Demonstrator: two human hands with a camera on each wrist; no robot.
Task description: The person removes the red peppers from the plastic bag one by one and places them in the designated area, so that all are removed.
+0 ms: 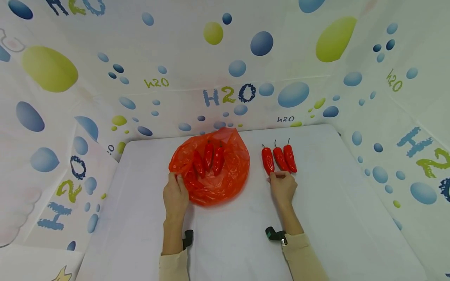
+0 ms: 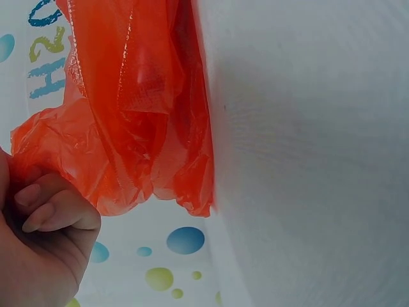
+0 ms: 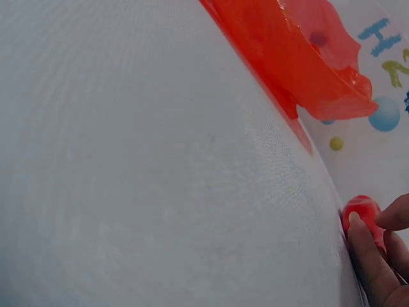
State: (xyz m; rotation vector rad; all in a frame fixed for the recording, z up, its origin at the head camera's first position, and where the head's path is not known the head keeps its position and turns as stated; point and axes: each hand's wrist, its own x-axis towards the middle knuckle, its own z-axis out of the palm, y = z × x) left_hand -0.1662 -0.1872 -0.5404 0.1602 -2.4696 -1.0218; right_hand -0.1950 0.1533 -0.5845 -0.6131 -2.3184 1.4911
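A thin orange-red plastic bag (image 1: 232,183) lies spread open on the white table, with three red chili peppers (image 1: 208,156) inside it. My left hand (image 1: 175,197) grips the bag's near left edge; in the left wrist view its fingers (image 2: 61,208) curl against the crumpled plastic. Three more glossy red chili peppers lie side by side right of the bag, stems pointing away from me. My right hand (image 1: 283,187) pinches the lower tip of the leftmost chili pepper (image 1: 268,159). Thumb and fingers bracket that red tip (image 3: 363,208) in the right wrist view.
The other two loose chili peppers, a middle one (image 1: 280,158) and a right one (image 1: 290,158), lie close beside the pinched one. Behind the white table (image 1: 225,242) and at its sides hangs a sheet (image 1: 183,50) printed with blue and green dots.
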